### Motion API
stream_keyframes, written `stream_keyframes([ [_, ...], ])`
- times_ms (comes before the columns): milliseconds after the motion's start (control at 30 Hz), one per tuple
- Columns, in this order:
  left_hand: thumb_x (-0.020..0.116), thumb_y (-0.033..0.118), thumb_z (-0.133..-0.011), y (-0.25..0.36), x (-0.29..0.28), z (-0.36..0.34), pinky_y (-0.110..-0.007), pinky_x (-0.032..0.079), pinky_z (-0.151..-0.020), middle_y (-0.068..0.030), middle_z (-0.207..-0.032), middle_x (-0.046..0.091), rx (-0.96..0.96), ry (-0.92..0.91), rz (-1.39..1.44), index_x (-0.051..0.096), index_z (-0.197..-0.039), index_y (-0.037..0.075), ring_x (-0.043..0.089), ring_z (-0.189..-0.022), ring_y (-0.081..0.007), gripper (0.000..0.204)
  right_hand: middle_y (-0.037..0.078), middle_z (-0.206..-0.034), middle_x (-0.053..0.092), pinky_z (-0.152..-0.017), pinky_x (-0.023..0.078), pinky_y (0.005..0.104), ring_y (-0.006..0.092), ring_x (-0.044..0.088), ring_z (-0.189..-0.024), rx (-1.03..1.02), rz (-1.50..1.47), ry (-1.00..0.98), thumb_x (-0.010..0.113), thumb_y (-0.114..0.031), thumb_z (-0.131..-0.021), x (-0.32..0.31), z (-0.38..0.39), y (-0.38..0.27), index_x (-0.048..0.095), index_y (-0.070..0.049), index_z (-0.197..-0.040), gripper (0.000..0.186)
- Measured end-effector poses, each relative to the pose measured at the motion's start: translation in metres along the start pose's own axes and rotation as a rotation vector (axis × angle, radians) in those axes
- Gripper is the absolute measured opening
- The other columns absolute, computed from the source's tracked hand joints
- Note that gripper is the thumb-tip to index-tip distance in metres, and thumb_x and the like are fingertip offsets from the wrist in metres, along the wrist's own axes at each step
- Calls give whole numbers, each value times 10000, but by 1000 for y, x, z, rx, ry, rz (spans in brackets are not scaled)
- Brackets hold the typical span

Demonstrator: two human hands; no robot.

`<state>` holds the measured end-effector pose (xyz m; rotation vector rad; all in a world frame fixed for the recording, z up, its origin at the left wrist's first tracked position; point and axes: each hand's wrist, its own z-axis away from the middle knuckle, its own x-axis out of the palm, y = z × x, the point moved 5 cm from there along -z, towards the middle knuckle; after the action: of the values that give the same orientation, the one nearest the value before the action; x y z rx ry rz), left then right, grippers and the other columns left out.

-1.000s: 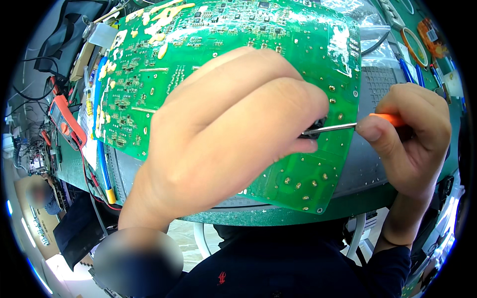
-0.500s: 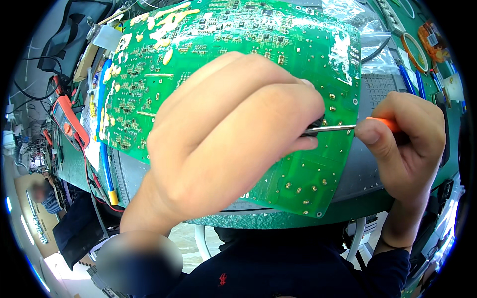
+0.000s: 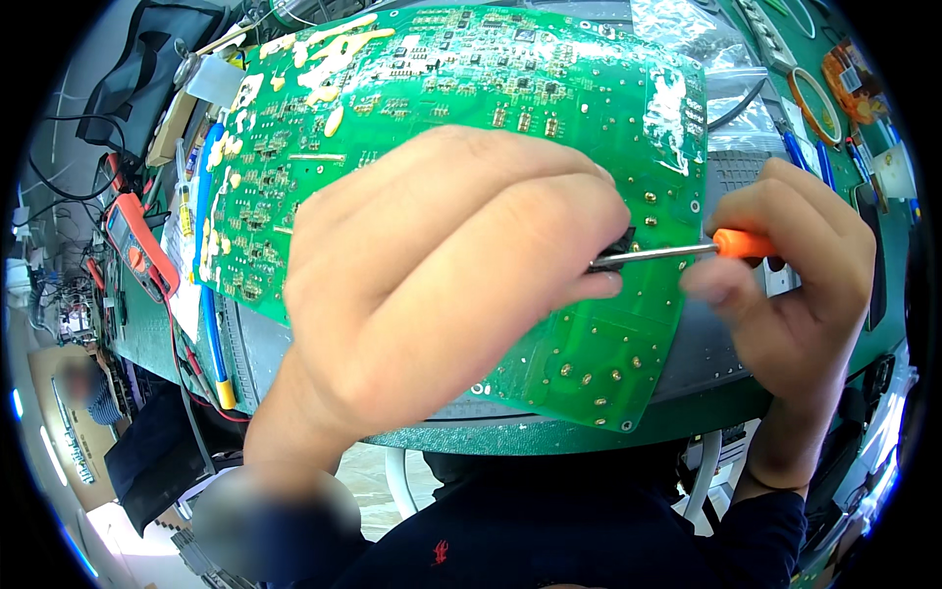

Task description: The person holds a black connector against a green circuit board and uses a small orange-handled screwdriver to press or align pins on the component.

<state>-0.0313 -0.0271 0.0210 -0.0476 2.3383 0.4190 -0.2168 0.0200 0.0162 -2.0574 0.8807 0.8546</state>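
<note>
My left hand is closed over the lower middle of a large green circuit board, pinched on a small black part that is mostly hidden by my fingers. A screwdriver with an orange handle lies horizontally, its metal shaft reaching into the black part; the tip is hard to make out. My right hand holds that handle with curled fingers at the board's right side, while its thumb sits below the handle, a little apart from it and blurred.
A red multimeter with leads, a syringe and a blue tool lie left of the board. Plastic bags, a tape roll and pens are at the back right. Another person is at the far lower left.
My right thumb has dropped away from the handle and its fingers have shifted, baring more of the orange handle. My left hand has moved slightly toward me and left, still pinching the black part.
</note>
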Motion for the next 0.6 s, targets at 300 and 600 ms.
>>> stream_keyframes([
  [300,857,53,-667,6,8,1,-305,569,-714,-186,-978,720,-44,10,17,659,-1011,-30,707,-855,-275,406,107,-794,668,-570,462,269,201,627,-653,-79,-42,55,808,-183,-745,4,0,-11,683,22,-979,335],
  [600,873,99,-665,12,11,4,-337,564,-764,-165,-999,717,-177,-14,59,650,-1083,-20,707,-873,-289,488,123,-834,710,-556,451,302,229,642,-655,-189,-52,6,700,-1,-704,7,1,-21,699,22,-1003,300],
])
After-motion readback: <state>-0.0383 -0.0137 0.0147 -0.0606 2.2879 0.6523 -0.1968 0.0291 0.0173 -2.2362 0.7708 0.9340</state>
